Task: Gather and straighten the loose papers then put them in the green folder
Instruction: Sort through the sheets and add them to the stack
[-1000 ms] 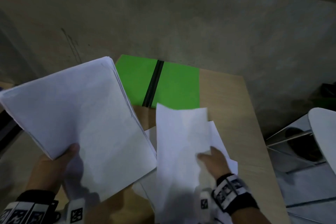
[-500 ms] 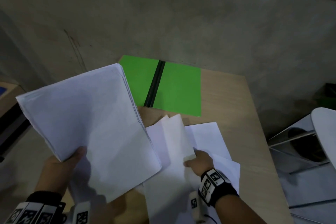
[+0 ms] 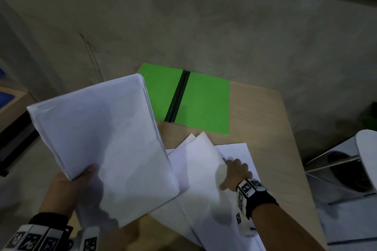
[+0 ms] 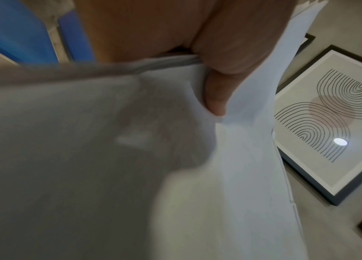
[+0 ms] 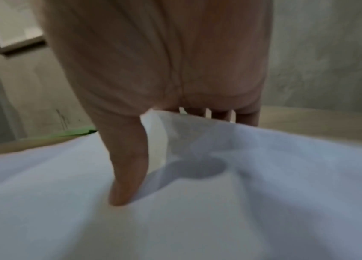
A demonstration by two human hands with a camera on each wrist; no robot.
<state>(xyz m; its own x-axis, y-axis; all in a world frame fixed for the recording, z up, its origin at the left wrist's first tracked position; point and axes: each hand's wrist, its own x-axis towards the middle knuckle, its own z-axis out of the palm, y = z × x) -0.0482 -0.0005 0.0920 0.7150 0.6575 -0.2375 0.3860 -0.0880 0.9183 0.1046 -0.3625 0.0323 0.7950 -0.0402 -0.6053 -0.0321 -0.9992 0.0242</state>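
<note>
My left hand [image 3: 67, 187] grips a thick stack of white papers [image 3: 106, 138] by its near corner, thumb [image 4: 215, 98] on top, and holds it tilted above the table's left side. The green folder [image 3: 204, 104] lies open and flat at the table's far edge, its black spine [image 3: 177, 98] in the middle; only a sliver of the folder [image 5: 73, 132] shows in the right wrist view. Loose white sheets [image 3: 236, 149] lie spread on the table in front of the folder. My right hand [image 3: 234, 171] pinches the right edge of one curled sheet [image 3: 202, 153], thumb [image 5: 129, 176] on top and fingers beneath.
The wooden table [image 3: 265, 118] stands against a grey concrete wall. A white and chrome chair [image 3: 357, 169] is close to the table's right edge. Framed line-art pictures [image 4: 335, 119] hang on the wall. Another desk with blue items [image 3: 8, 98] is at the far left.
My right hand has brought the sheet it held upright down onto the loose sheets on the table. The stack in my left hand has shifted slightly right.
</note>
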